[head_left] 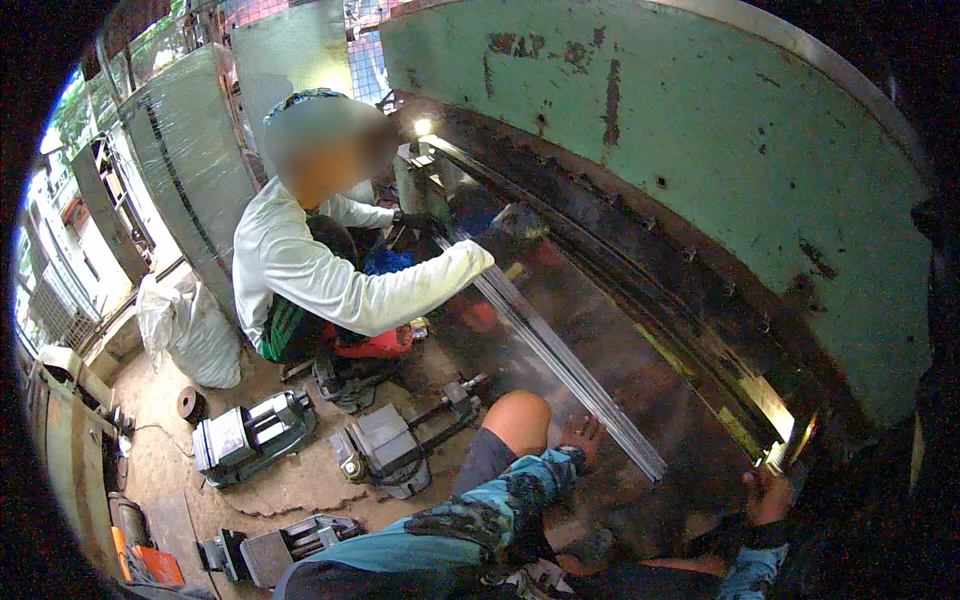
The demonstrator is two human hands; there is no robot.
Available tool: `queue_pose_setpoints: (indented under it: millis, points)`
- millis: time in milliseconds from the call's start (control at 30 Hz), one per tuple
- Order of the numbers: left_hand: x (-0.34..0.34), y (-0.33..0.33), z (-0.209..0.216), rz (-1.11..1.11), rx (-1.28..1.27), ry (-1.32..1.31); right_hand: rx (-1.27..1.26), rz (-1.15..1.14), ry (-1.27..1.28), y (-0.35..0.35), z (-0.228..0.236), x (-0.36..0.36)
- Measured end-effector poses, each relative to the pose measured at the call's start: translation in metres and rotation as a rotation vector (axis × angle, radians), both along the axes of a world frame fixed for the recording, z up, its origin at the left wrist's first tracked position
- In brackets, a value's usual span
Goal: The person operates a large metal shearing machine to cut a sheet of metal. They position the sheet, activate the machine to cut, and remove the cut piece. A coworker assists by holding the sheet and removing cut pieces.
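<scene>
A bundle of long, thin metal strips (560, 360) slants across the dark metal sheet in front of me. My left hand (582, 438) lies beside the near part of the bundle, fingers spread and holding nothing. At the lower right, my right hand (768, 495) is raised to the near end of the long machine bed (690, 370). Its fingers are bent at a small, brightly lit end piece (775, 457); what they grip is hard to make out. Across from me a crouching person in a white long-sleeved top (340, 280) has dark-gloved hands (510, 240) at the far end of the strips.
A large green machine plate (700, 150) rises along the right, with a lit lamp (423, 127) at its far end. Several machine vises (385, 440) stand on the floor at left. A white sack (190, 330) and a brown roll (190, 403) lie behind them.
</scene>
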State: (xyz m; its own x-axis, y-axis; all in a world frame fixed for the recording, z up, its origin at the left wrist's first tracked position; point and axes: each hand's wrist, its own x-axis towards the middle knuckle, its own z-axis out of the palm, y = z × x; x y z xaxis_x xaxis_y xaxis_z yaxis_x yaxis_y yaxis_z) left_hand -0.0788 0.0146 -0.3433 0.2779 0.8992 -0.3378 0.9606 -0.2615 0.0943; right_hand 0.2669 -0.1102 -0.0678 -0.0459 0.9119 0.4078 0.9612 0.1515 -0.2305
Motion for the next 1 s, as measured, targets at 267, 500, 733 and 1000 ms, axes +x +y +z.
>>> queue_pose_setpoints:
  millis: [267,500,733,1000]
  points:
    - [-0.006,-0.007,-0.012,0.52,-0.187,-0.888,-0.005,0.131,-0.061,-0.003,0.047,-0.012]
    - [0.001,-0.033,0.054,1.014,-0.901,-2.276,0.078,0.214,0.024,-0.005,0.082,-0.037]
    - [-0.022,-0.048,0.083,0.817,-0.807,-2.1,-0.07,0.126,0.262,0.018,0.102,-0.04]
    - [-0.045,-0.063,0.084,0.845,-0.708,-2.071,-0.044,0.141,0.551,0.07,0.068,0.009]
